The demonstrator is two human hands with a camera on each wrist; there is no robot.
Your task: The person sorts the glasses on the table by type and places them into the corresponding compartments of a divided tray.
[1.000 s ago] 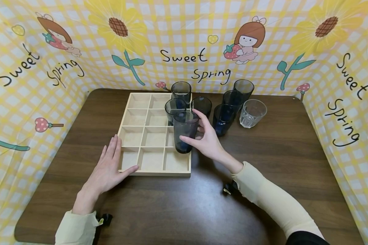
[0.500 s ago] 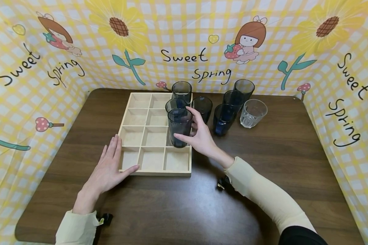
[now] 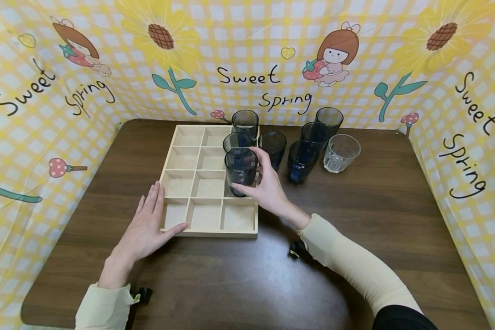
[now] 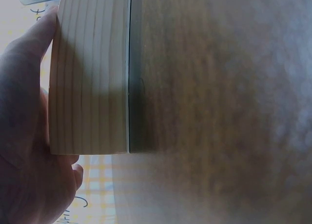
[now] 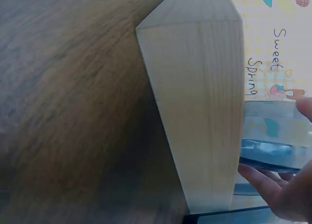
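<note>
While the left hand [image 3: 146,224] lies straight-fingered against the wooden tray [image 3: 214,233] at its near-left corner, the right hand [image 3: 268,188] has its grip round a dark glass [image 3: 238,170], thumb across the near wall, forefinger high by the rim. Glass is at the tray's right-hand column, third cell from the back, left of the grip's palm; whether its base touches the cell floor, cannot tell. Handling, judged: stiff, smooth, likely slippery, breakable, middling weight. Best hold: mid-wall, thumb opposing fingers, off the lip. Looks: smoky blue-grey, see-through, tall, narrowing downward. Other tinted glasses [image 3: 301,160] ahead and right of the grip; clear tumbler [image 3: 340,153] farther right on the worktop [image 3: 214,284].
</note>
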